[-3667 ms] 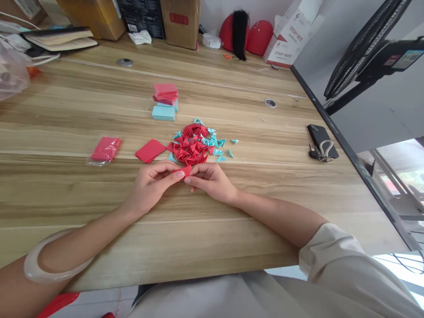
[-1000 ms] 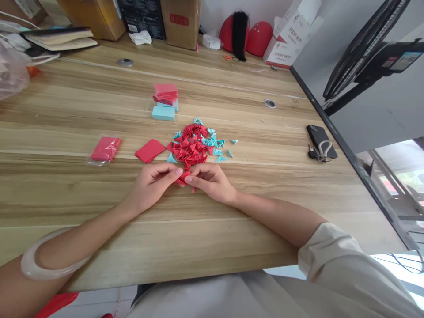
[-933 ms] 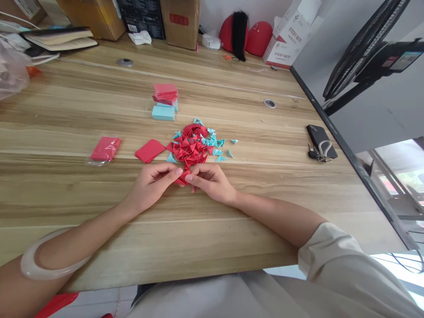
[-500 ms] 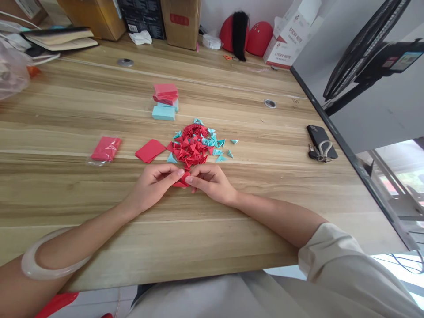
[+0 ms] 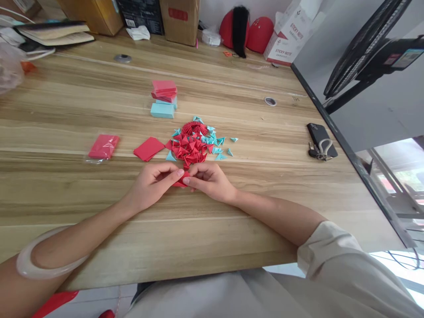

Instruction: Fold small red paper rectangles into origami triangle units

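Between my two hands, low over the table, is a small piece of red paper (image 5: pixel 180 181), partly hidden by my fingers. My left hand (image 5: pixel 157 183) pinches it from the left with thumb and fingers. From the right, my right hand (image 5: pixel 210 181) grips the same paper, thumb on top. Just beyond my fingertips lies a pile of folded red paper triangles (image 5: pixel 190 149), with a curved row of joined red pieces (image 5: pixel 194 128) at its back. Folded light-blue triangles (image 5: pixel 212 140) are scattered around it. Flat red paper sheets (image 5: pixel 149 149) lie left of the pile.
A wrapped red paper pack (image 5: pixel 104 147) lies further left. Stacked red and blue paper blocks (image 5: pixel 163 110) stand behind the pile. A black phone (image 5: pixel 319 139) with keys lies at the right. Boxes (image 5: pixel 180 26) line the back, and a fan (image 5: pixel 361 48) stands beyond the right edge.
Both hands stay closed on the red paper in nearly the same place, with the right thumb shifted slightly left. The whole view has moved a little.
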